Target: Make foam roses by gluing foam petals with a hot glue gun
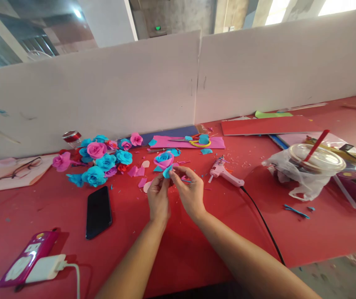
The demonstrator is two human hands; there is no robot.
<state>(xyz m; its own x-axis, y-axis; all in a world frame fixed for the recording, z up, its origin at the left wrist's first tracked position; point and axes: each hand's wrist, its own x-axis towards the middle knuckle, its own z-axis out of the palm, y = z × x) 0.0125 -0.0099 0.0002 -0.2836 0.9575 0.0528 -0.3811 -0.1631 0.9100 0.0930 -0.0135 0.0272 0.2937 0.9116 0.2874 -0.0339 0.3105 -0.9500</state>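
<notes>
Between my two hands, over the red table (178, 265), I hold a small blue paper petal (167, 171). My left hand (159, 199) pinches its lower left side, and the fingertips of my right hand (191, 192) close on its right edge. Just beyond my fingers lies a paper flower (164, 158) with a blue centre and pink outer petals. Pink paper scraps (136, 171) are strewn to the left of my hands. A pink glue gun (226, 173) rests to the right, its nozzle pointing left. Scissors with yellow handles (200, 143) lie on a pink paper sheet (159, 142) behind.
Finished blue and pink paper flowers (95, 174) are heaped at left, near a black phone (98, 212). A purple power strip (30, 257) with a white charger (45, 268) sits front left. At right stands a lidded cup (316, 158) in a plastic bag. A white partition (134, 91) borders the back.
</notes>
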